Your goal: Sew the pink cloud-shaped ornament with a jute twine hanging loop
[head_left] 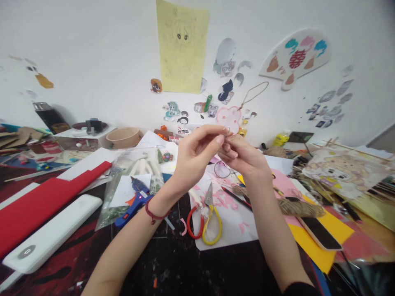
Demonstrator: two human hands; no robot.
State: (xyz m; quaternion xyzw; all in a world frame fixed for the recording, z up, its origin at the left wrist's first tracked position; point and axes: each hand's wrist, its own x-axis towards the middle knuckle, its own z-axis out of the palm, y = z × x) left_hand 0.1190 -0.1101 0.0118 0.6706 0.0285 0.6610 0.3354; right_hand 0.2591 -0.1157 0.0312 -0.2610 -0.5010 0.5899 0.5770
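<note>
Both my hands are raised together over the middle of the table. My left hand, with a red cord bracelet at the wrist, has its thumb and fingertips pinched against the tips of my right hand. A pink flower-shaped piece with holes and a twine loop shows just above the fingertips; whether the fingers grip it is unclear. Just below my right fingers is a thin round ring. What is between the fingertips is too small to name.
Red and yellow handled scissors lie on white paper with pink scraps. A blue glue gun and a white device are at left. A phone and twine lie at right.
</note>
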